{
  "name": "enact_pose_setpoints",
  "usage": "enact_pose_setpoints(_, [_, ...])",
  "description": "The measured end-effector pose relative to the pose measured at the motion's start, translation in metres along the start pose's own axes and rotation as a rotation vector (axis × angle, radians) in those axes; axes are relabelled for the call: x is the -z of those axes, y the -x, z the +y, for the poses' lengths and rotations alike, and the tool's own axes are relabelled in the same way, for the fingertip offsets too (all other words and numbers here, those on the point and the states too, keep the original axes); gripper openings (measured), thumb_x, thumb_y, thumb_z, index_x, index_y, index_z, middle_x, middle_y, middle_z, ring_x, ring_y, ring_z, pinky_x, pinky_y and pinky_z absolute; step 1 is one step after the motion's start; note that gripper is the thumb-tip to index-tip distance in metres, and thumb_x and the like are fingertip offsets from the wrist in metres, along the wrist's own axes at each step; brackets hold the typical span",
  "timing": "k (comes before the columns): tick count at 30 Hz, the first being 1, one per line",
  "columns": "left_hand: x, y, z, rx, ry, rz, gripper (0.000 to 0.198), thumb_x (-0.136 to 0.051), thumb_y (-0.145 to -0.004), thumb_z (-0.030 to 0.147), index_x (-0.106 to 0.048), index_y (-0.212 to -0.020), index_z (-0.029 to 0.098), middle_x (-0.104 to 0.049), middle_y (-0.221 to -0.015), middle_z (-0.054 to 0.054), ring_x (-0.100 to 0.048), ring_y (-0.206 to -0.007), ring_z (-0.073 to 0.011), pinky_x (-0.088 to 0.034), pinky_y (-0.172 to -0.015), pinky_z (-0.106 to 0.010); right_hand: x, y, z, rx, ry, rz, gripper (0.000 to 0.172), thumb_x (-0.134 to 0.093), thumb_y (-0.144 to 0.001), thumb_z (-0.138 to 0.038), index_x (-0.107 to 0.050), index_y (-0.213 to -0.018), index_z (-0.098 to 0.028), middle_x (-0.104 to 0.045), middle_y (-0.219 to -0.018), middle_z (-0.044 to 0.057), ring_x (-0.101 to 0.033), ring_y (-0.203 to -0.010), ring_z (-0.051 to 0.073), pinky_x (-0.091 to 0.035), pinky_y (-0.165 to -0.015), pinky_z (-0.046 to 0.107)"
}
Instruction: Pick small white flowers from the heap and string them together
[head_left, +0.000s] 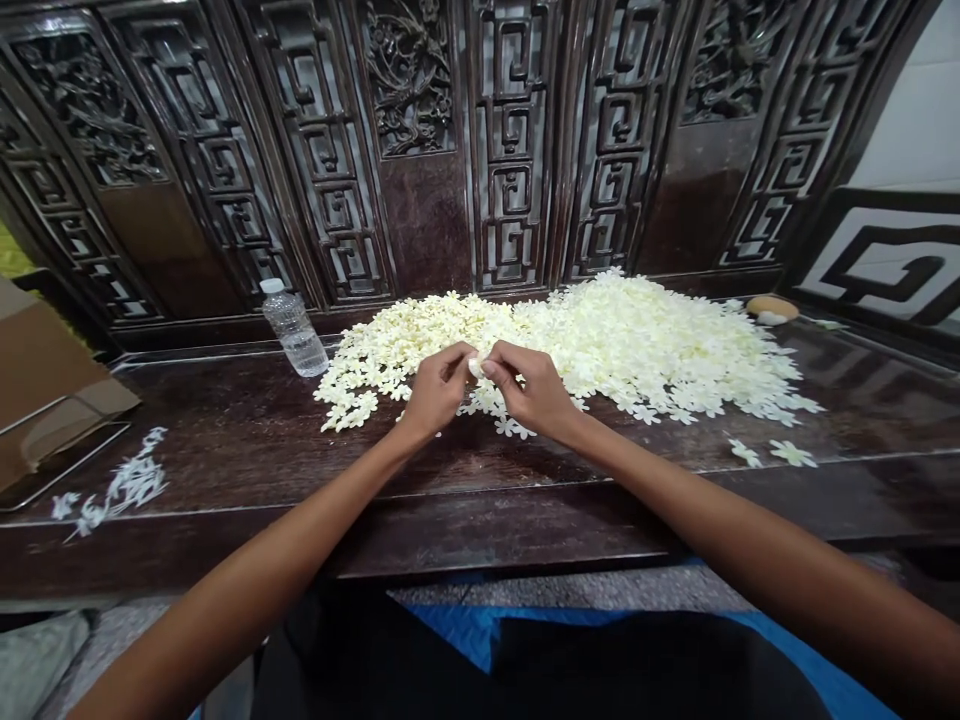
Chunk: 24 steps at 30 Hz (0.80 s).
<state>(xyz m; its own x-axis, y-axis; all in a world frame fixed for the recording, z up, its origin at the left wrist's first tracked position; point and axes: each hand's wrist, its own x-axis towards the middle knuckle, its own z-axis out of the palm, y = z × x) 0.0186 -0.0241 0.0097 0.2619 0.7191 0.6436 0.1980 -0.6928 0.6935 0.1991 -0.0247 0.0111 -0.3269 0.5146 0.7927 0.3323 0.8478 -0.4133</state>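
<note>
Two hands working over the pile: my left hand (436,392) and right hand (531,390) meet, fingers closed, pinching a white flower (475,368) between them. They're at the front edge of a big flower pile (600,345) on the dark wood desk (225,425). Water bottle (292,328) just left of the pile; loose flowers (112,488) well left.

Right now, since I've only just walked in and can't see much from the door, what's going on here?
A person's left hand and right hand meet over the near edge of a large heap of cream flowers, fingertips pinching a small pale piece. The heap lies on a dark wooden tabletop against carved wooden panels. A clear plastic water bottle stands to its left, and some loose white blossoms lie further left.
</note>
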Motion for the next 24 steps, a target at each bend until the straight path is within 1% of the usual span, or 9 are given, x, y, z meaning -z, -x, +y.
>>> enact_pose_setpoints(2, [-0.003,0.001,0.000,0.006,-0.006,-0.065,0.042,-0.056,-0.101,0.055,-0.062,-0.082,0.018,-0.061,-0.073,-0.002,-0.052,-0.066,-0.0144,-0.039,-0.061,-0.027,0.001,0.000,0.000,-0.040,0.008,0.043,0.038,-0.050,-0.107,-0.047,-0.050,-0.079,-0.021,-0.049,-0.067,-0.001,-0.040,-0.058,0.013,-0.029,-0.057,0.029])
enact_pose_setpoints(4, [-0.005,0.001,0.002,-0.011,-0.012,-0.094,0.041,-0.057,-0.101,0.054,-0.064,-0.083,0.018,-0.062,-0.075,-0.002,-0.054,-0.068,-0.0148,-0.040,-0.063,-0.028,0.003,0.000,0.004,-0.089,0.025,0.083,0.041,-0.049,-0.107,-0.049,-0.049,-0.077,-0.021,-0.045,-0.064,-0.002,-0.038,-0.057,0.013,-0.028,-0.057,0.030])
enact_pose_setpoints(7, [-0.002,-0.001,0.006,-0.002,0.039,-0.015,0.039,-0.057,-0.102,0.052,-0.062,-0.084,0.018,-0.061,-0.075,-0.002,-0.056,-0.070,-0.0149,-0.043,-0.065,-0.028,0.002,0.001,0.007,-0.120,-0.022,0.056,0.042,-0.050,-0.106,-0.052,-0.049,-0.078,-0.021,-0.044,-0.064,-0.003,-0.038,-0.057,0.013,-0.028,-0.057,0.030])
enact_pose_setpoints(10, [0.003,-0.003,0.005,0.050,0.075,0.052,0.039,-0.057,-0.102,0.052,-0.060,-0.083,0.019,-0.059,-0.073,-0.001,-0.056,-0.069,-0.0149,-0.044,-0.065,-0.028,-0.001,0.001,0.004,-0.166,-0.168,0.043,0.042,-0.053,-0.104,-0.055,-0.052,-0.080,-0.021,-0.045,-0.067,-0.002,-0.040,-0.060,0.013,-0.031,-0.057,0.029])
enact_pose_setpoints(14, [0.004,-0.002,0.002,0.063,0.079,0.019,0.040,-0.056,-0.102,0.055,-0.059,-0.084,0.019,-0.059,-0.073,-0.002,-0.055,-0.068,-0.0150,-0.044,-0.064,-0.028,-0.002,0.000,0.007,-0.355,-0.460,0.048,0.045,-0.051,-0.103,-0.062,-0.054,-0.084,-0.022,-0.048,-0.067,-0.002,-0.041,-0.055,0.012,-0.033,-0.051,0.028])
enact_pose_setpoints(16, [0.004,-0.001,0.002,0.052,0.057,0.001,0.040,-0.054,-0.102,0.056,-0.060,-0.087,0.020,-0.058,-0.073,-0.001,-0.054,-0.067,-0.0152,-0.043,-0.063,-0.028,-0.003,0.001,0.014,-0.448,-0.553,0.004,0.046,-0.050,-0.101,-0.066,-0.055,-0.087,-0.022,-0.049,-0.065,-0.003,-0.041,-0.052,0.012,-0.033,-0.047,0.027])
enact_pose_setpoints(18, [0.004,-0.001,0.001,0.017,-0.006,-0.028,0.040,-0.051,-0.103,0.056,-0.062,-0.091,0.020,-0.058,-0.075,-0.002,-0.054,-0.068,-0.0155,-0.042,-0.064,-0.028,-0.003,0.002,0.021,-0.498,-0.610,-0.036,0.047,-0.051,-0.100,-0.068,-0.054,-0.088,-0.023,-0.050,-0.065,-0.004,-0.042,-0.051,0.012,-0.034,-0.047,0.026])
enact_pose_setpoints(21, [0.008,-0.003,-0.002,-0.063,-0.123,-0.059,0.040,-0.048,-0.105,0.054,-0.064,-0.095,0.019,-0.061,-0.079,-0.003,-0.055,-0.070,-0.0159,-0.042,-0.068,-0.029,-0.003,0.003,0.024,-0.467,-0.610,-0.074,0.045,-0.060,-0.096,-0.066,-0.053,-0.086,-0.023,-0.048,-0.065,-0.005,-0.041,-0.051,0.011,-0.034,-0.048,0.025])
enact_pose_setpoints(24, [0.010,-0.004,-0.005,-0.072,-0.146,-0.056,0.039,-0.047,-0.106,0.053,-0.066,-0.102,0.019,-0.065,-0.085,-0.004,-0.058,-0.072,-0.0162,-0.043,-0.069,-0.029,0.000,0.002,0.017,-0.390,-0.511,-0.120,0.043,-0.065,-0.094,-0.064,-0.056,-0.089,-0.022,-0.046,-0.068,-0.005,-0.040,-0.056,0.011,-0.034,-0.051,0.025])
